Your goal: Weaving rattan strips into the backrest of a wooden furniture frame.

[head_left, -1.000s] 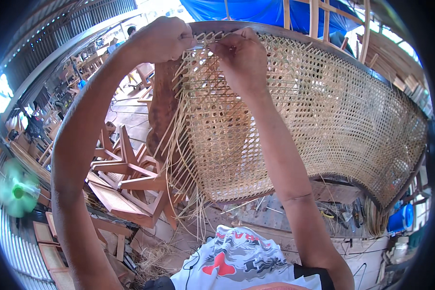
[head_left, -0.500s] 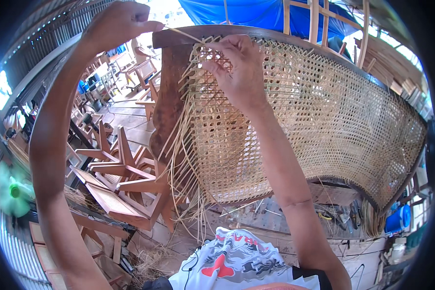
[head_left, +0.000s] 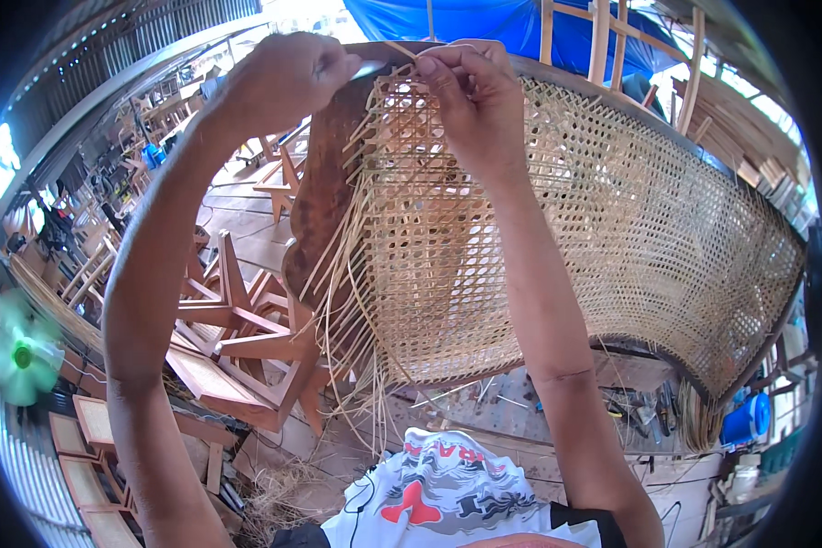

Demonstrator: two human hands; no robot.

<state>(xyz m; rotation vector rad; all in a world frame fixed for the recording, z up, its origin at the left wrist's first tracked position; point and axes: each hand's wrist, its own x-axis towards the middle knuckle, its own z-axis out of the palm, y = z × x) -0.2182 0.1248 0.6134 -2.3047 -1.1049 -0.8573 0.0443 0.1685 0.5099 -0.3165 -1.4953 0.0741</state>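
A woven cane panel (head_left: 603, 210) with open holes is stretched on a dark wooden frame (head_left: 324, 196). Near its upper left corner, my right hand (head_left: 486, 105) pinches a thin cane strand (head_left: 400, 49) between thumb and fingers, close to the top rail. My left hand (head_left: 292, 80) is just left of it, with curled fingers over the frame's corner. A pale, motion-smeared bit shows at the left fingertips; its kind cannot be made out. Loose cane ends (head_left: 349, 283) hang in a fringe down the panel's left edge.
Wooden chair parts (head_left: 247, 338) are piled at the left, with a spinning green fan (head_left: 22, 356) beyond. Hand tools (head_left: 653, 411) lie beneath the panel near a blue container (head_left: 747, 417). Cane scraps (head_left: 279, 498) litter the floor. A blue tarp (head_left: 484, 27) hangs behind.
My left hand has moved right and down toward the frame's corner, no longer drawing the strand taut leftward. My right hand has shifted slightly up and right, now pinching the strand by the top rail.
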